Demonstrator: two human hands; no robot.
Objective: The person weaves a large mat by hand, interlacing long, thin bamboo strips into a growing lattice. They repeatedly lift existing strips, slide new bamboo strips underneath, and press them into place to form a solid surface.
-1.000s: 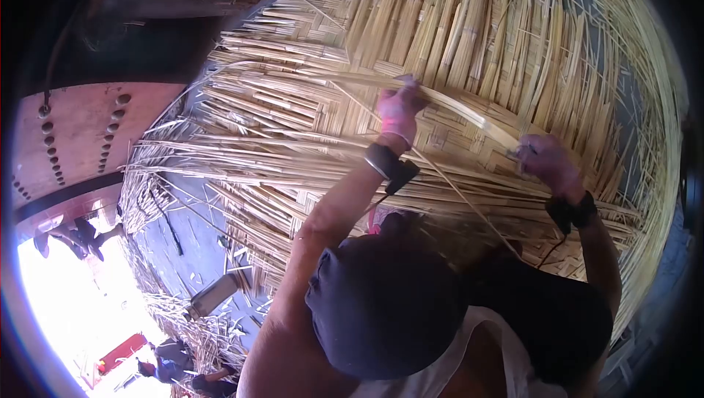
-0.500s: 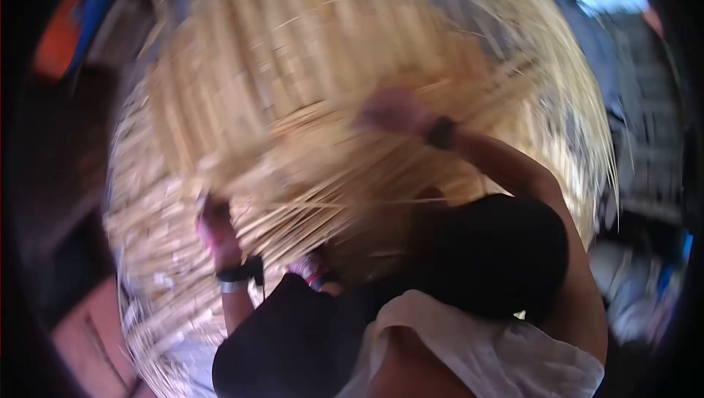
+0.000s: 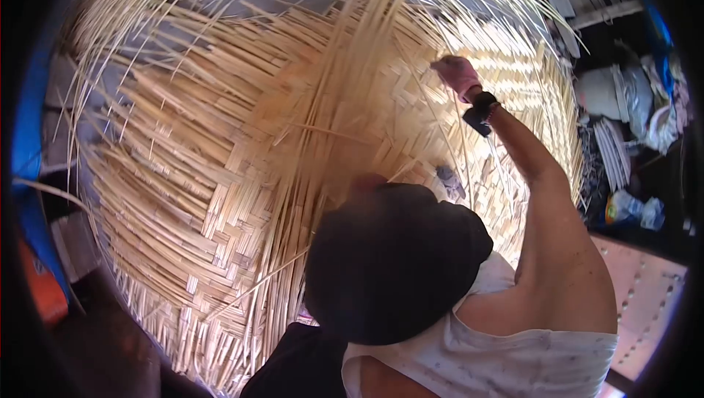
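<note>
A large woven bamboo mat (image 3: 220, 178) with long loose strips fills the view. A bundle of loose strips (image 3: 345, 90) runs up its middle. My right hand (image 3: 456, 75), in a pink glove with a black wristband, reaches to the mat's upper right and is closed on a thin bamboo strip (image 3: 463, 145) that trails down past my arm. My left hand (image 3: 367, 181) shows only as a pink sliver above my dark cap (image 3: 392, 258), near the mat's centre. I cannot see its fingers or whether it holds anything.
Right of the mat lie stacked white items (image 3: 612, 97) and a plastic bag (image 3: 632, 209). A reddish studded board (image 3: 645, 295) lies at lower right. A blue edge (image 3: 28, 141) and an orange object (image 3: 44, 288) border the left.
The view has swung around over the mat. My right hand now reaches the upper right with the arm stretched out. My left hand has slipped mostly behind the cap.
</note>
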